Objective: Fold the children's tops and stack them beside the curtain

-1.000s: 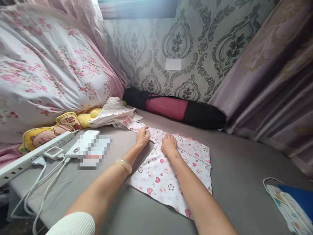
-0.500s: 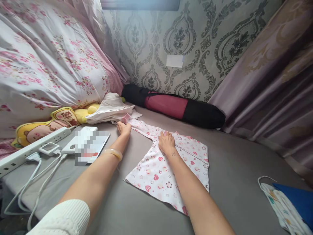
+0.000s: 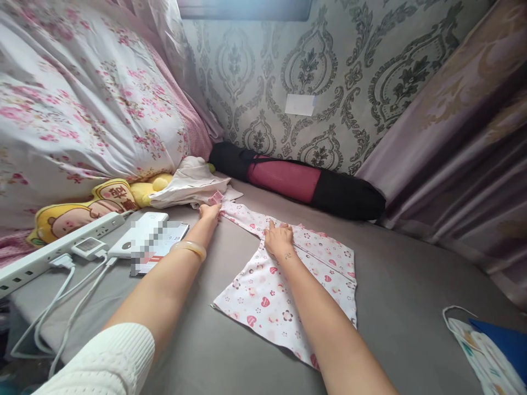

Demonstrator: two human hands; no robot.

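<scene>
A white garment point(image 3: 284, 315) printed with pink hearts and small flowers lies on the grey sheet. It looks folded over, and a narrow sleeve-like part point(image 3: 242, 215) stretches toward the far left. My left hand point(image 3: 211, 213) is at the end of that narrow part, fingers bent and closed on the fabric; the fingertips are partly hidden. Right beside those fingers is a small pink piece point(image 3: 216, 197), whose kind I cannot make out. My right hand point(image 3: 279, 238) rests on the garment where the narrow part joins the body, with its fingers spread.
A white cloth point(image 3: 187, 184) lies beyond my left hand, near a yellow plush toy point(image 3: 78, 214). To the left are a power strip point(image 3: 61, 241), a charger with cables, and a tablet-like device point(image 3: 177, 233). A black and red bag point(image 3: 284, 181) lies along the wall; folded cloth point(image 3: 486, 351) is at right.
The view has shifted slightly, so everything sits a little lower and farther right. My left hand stays at the narrow end; my right hand still rests on the garment, its fingers a little more spread.
</scene>
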